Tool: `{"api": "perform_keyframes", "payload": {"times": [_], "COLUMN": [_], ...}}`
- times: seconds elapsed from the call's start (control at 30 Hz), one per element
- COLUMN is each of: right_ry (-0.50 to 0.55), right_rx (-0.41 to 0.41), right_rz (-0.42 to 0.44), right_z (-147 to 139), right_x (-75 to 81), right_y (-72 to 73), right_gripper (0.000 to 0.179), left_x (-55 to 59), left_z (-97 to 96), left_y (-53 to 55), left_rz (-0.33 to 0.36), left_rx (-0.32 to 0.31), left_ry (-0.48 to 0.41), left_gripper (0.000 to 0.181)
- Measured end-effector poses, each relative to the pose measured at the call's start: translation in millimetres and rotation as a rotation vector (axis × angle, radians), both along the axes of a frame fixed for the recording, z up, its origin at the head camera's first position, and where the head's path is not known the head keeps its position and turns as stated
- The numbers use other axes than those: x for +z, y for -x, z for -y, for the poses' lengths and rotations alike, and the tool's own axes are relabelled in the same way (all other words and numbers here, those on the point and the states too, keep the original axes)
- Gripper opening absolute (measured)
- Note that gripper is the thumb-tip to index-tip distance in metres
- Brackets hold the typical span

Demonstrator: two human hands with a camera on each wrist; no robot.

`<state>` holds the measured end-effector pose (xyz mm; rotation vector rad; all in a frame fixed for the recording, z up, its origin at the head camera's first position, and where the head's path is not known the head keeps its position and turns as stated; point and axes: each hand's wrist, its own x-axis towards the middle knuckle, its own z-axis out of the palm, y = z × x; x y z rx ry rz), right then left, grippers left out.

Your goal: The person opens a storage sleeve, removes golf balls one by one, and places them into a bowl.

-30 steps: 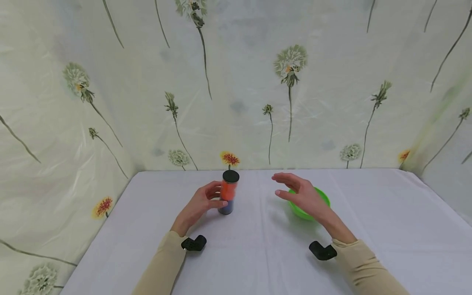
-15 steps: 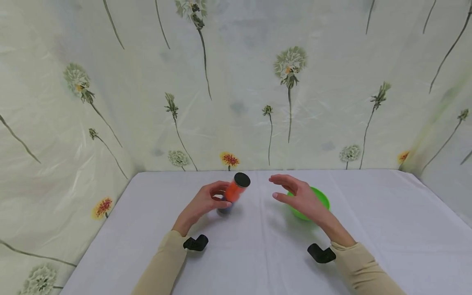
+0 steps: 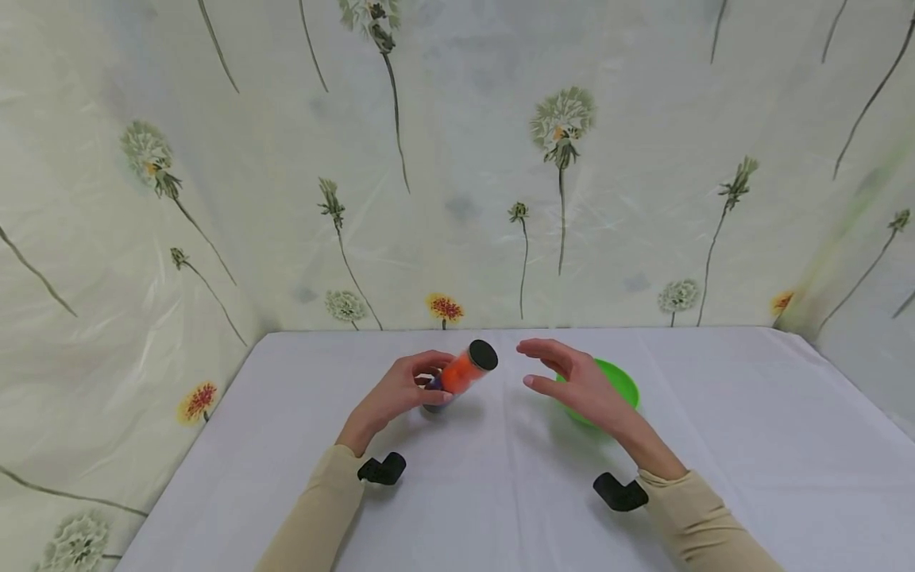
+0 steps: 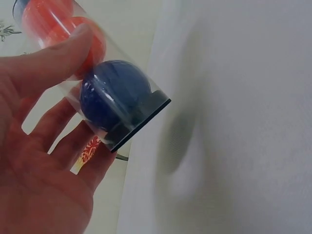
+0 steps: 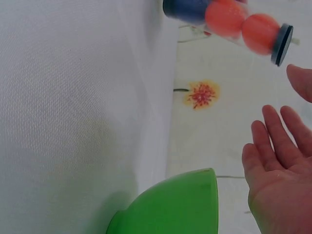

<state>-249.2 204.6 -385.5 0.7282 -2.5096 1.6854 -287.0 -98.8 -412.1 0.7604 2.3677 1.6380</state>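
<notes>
My left hand (image 3: 396,395) grips a clear tube (image 3: 465,370) with black end caps, thumb on one side and fingers on the other. Inside it are two orange balls (image 5: 225,17) and a dark blue ball (image 4: 114,92) at the lower end. The tube leans to the right, its upper cap (image 5: 282,45) toward my right hand. In the left wrist view its lower cap (image 4: 139,122) is apart from its shadow on the cloth. My right hand (image 3: 589,389) holds nothing; its fingers are extended and its thumb is apart, above and in front of a green bowl (image 3: 623,383).
A white cloth (image 3: 486,508) covers the table. Behind it and at the sides hang sheets (image 3: 465,159) printed with dandelions. A black wrist camera sits on each cuff, the left one (image 3: 382,469) and the right one (image 3: 620,492).
The tube has tipped from nearly upright to a strong lean rightward in my left hand. My right hand has shifted slightly left, toward the tube. The bowl has stayed put.
</notes>
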Motion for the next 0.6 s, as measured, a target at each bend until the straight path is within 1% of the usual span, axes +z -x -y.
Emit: {"api": "perform_keyframes", "payload": {"times": [0.1, 0.23, 0.27, 0.3, 0.47, 0.5, 0.53, 0.6], "right_ry": [0.001, 0.008, 0.006, 0.006, -0.005, -0.006, -0.01, -0.013], "right_rx": [0.003, 0.015, 0.016, 0.019, 0.023, 0.026, 0.027, 0.029], "right_rz": [-0.004, -0.015, -0.017, -0.019, -0.015, -0.012, -0.007, -0.001], "right_z": [1.1, 3.1, 3.7, 4.2, 5.5, 5.7, 6.1, 7.1], "right_x": [0.4, 1.6, 1.9, 2.3, 5.5, 6.1, 7.0, 8.3], "right_y": [0.3, 0.7, 0.8, 1.0, 0.9, 0.8, 0.6, 0.0], "right_gripper": [0.049, 0.049, 0.049, 0.05, 0.05, 0.05, 0.051, 0.051], "left_x": [1.5, 4.9, 6.5, 11.0, 17.4, 17.9, 15.5, 17.1], "left_z": [-1.1, -2.9, -3.4, -4.5, -7.5, -8.0, -7.8, -8.6], "left_y": [-0.4, -0.9, -1.5, -4.6, -7.2, -7.3, -5.0, -5.4], "left_rz": [-0.01, -0.039, -0.047, -0.047, -0.067, -0.07, -0.078, -0.086], "left_rx": [0.004, 0.011, 0.013, 0.016, 0.023, 0.026, 0.027, 0.033], "left_ry": [0.022, 0.044, 0.055, 0.061, 0.128, 0.138, 0.153, 0.168], "left_gripper": [0.045, 0.045, 0.044, 0.044, 0.045, 0.045, 0.046, 0.046]}}
